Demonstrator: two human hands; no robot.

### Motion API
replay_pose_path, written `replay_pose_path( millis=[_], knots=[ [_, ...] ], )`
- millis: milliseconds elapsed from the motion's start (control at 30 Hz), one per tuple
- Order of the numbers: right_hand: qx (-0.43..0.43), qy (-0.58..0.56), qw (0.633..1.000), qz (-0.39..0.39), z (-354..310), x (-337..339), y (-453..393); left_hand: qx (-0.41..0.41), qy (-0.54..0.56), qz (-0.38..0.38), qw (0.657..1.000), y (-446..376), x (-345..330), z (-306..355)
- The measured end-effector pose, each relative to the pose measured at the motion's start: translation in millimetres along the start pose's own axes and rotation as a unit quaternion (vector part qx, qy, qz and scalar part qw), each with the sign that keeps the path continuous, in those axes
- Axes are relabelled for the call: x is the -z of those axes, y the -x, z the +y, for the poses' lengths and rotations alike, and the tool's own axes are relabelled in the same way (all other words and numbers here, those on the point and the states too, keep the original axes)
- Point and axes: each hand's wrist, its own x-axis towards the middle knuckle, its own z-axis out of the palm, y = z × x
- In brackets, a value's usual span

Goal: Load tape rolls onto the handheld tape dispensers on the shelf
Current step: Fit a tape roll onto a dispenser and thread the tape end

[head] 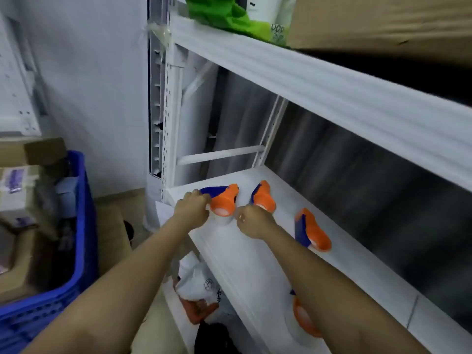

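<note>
Several orange-and-blue tape dispensers lie on the white shelf [255, 254]. My left hand [192, 206] grips the blue handle end of the leftmost dispenser [223, 200], which has a pale tape roll [224, 217] under its orange hub. My right hand [251, 222] is curled beside that roll and pinches something small at it; what it holds is blurred. A second dispenser [263, 198] lies just behind my right hand. A third dispenser [311, 232] lies further right. A fourth [304, 318] shows partly under my right forearm.
An upper shelf [319, 85] overhangs, carrying a green bag [229, 19] and a cardboard box [383, 19]. A blue crate [79, 251] full of boxes stands on the left. Plastic bags [199, 292] lie on the floor below the shelf edge.
</note>
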Motion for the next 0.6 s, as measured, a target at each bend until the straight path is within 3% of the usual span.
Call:
replay_pose_path(
  millis=[233, 400, 533, 600],
  knots=[
    [-0.016, 0.03, 0.998, -0.053, -9, -36, -49, -0.018, -0.058, -0.05, 0.997, -38, -12, -37],
    [-0.006, 0.136, 0.991, -0.01, -14, -50, -64, -0.073, -0.088, -0.046, 0.992, -65, -13, -50],
    [-0.036, 0.1, 0.994, -0.002, -16, -60, -70, -0.13, -0.109, -0.07, 0.983, -80, -18, -57],
    [-0.074, 0.024, 0.997, 0.026, -19, -62, -68, -0.152, -0.099, -0.099, 0.978, -83, -22, -57]
  ],
)
